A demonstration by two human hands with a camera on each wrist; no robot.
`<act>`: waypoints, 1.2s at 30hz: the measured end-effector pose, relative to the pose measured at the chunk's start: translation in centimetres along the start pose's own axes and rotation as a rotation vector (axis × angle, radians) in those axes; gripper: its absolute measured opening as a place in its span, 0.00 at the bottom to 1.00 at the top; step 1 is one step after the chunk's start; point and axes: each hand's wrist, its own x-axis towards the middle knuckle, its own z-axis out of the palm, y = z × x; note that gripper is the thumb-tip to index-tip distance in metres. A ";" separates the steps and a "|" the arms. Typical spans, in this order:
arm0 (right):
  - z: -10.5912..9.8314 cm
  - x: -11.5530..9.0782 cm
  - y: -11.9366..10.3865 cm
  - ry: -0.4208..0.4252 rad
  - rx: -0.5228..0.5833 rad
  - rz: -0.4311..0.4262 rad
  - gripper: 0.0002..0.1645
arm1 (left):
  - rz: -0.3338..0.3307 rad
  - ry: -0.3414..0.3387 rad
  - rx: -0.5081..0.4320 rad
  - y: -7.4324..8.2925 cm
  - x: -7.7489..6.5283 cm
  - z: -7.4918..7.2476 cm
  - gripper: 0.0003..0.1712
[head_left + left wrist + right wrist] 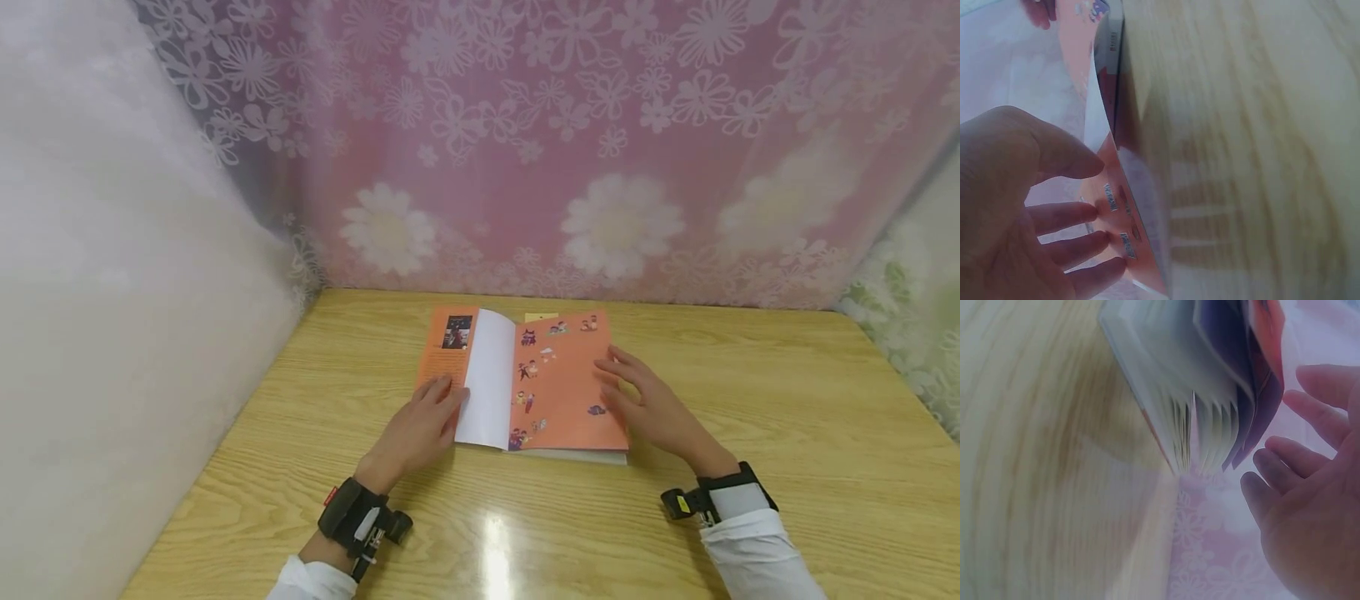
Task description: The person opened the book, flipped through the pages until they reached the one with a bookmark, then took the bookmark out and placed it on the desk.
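A book (pixel 566 392) lies opened on the table, its orange page printed with small cartoon figures. To the left spread the white inside of its cover (pixel 491 383) and an orange flap (pixel 448 358) with a photo and lines of text. My left hand (pixel 426 421) rests its fingertips on that flap; in the left wrist view the thumb and fingers are extended over the orange paper. At the page's right edge is my right hand (pixel 652 404), its fingers spread and loosely bent. From the right wrist view, the pages (pixel 1204 431) fan apart beside those fingertips.
The wood-grain table (pixel 750 375) extends around the book. Behind it hangs a pink floral curtain (pixel 480 167), with a pale sheet (pixel 135 250) along the left. A small yellow piece (pixel 540 317) shows past the book's top edge. Both wrists wear black camera straps (pixel 352 512).
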 end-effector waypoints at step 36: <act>-0.8 -0.8 1.7 -0.183 -0.217 -0.021 0.62 | -0.139 0.021 0.030 1.5 1.4 0.7 0.29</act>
